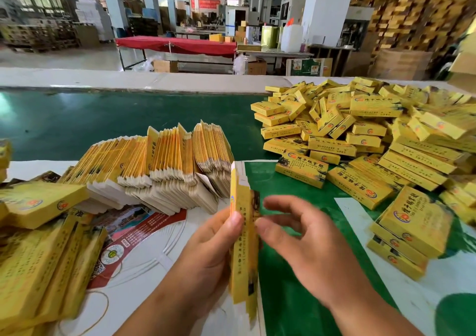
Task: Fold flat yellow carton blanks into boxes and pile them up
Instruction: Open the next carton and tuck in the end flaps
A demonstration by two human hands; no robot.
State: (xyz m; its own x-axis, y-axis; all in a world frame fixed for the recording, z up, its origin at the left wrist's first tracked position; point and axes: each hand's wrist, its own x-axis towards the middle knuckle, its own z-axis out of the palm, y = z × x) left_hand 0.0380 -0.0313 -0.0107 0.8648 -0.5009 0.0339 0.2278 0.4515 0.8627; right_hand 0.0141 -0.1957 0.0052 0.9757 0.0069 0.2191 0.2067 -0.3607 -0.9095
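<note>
A yellow carton blank (243, 240) stands on edge in front of me, nearly flat and seen from its narrow side. My left hand (206, 255) grips it from the left, thumb pressed on its face. On the other side, my right hand (301, 240) touches its right edge with thumb and fingertips, the fingers loosely curled. A long row of flat blanks (159, 165) leans on the table just behind. A big heap of folded yellow boxes (360, 134) covers the right side.
Loose yellow boxes and blanks (38, 232) lie at the left on printed sheets (144, 232). The green belt (103, 121) runs across behind the blanks. A small stack of folded boxes (409, 232) sits close at the right.
</note>
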